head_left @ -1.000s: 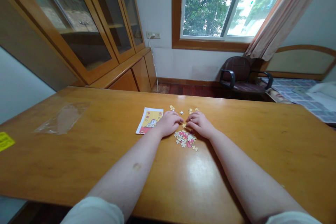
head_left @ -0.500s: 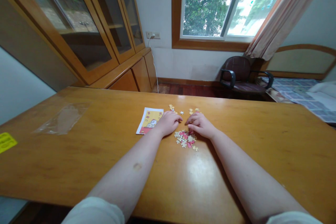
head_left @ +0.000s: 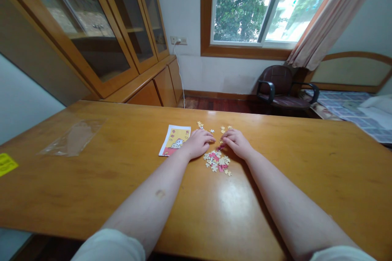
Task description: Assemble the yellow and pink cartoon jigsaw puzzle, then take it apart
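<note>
My left hand [head_left: 200, 143] rests palm down on the table, its fingers stretched toward the right and nothing visible in them. Its wrist side overlaps the right edge of a picture card [head_left: 175, 140] with a white cartoon animal on yellow and pink. Across a small gap, my right hand [head_left: 238, 142] pinches a dark pink puzzle piece [head_left: 221, 147] between thumb and fingers. Just below both hands lies a pile of puzzle pieces [head_left: 216, 160], cream and pink, many overlapping. Beyond the fingers sit a few yellowish pieces [head_left: 223, 129] and another small group [head_left: 200, 124].
A clear plastic bag [head_left: 73, 138] lies flat on the left of the wooden table [head_left: 122, 171], near a yellow sticker [head_left: 7, 164]. Behind stand a glass-door cabinet [head_left: 128, 69], an office chair [head_left: 277, 85] and a bed [head_left: 346, 102].
My right hand has lifted slightly away from the pile, with a pink puzzle piece now showing at its fingertips. My left hand's fingers have straightened a little.
</note>
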